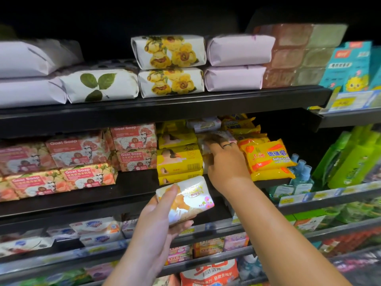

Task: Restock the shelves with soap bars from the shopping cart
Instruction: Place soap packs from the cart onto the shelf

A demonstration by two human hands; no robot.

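Observation:
My left hand (156, 219) holds a white soap bar (186, 200) with an orange picture, tilted, just below the front edge of the middle shelf (132, 195). My right hand (225, 162) reaches into that shelf, its fingers spread on white-wrapped soap bars (216, 135) stacked between the yellow soap bars (179, 159) and the yellow-orange sulfur soap packs (268, 156). A ring sits on one finger. Whether the fingers grip a bar cannot be told. The shopping cart is out of view.
Goat Soap boxes (80, 155) fill the left of the middle shelf. Paper-wrapped bars (171, 67) line the upper shelf. Lower shelves (206, 230) carry more soaps. Green packs (350, 157) and small blue bottles (302, 174) stand at the right.

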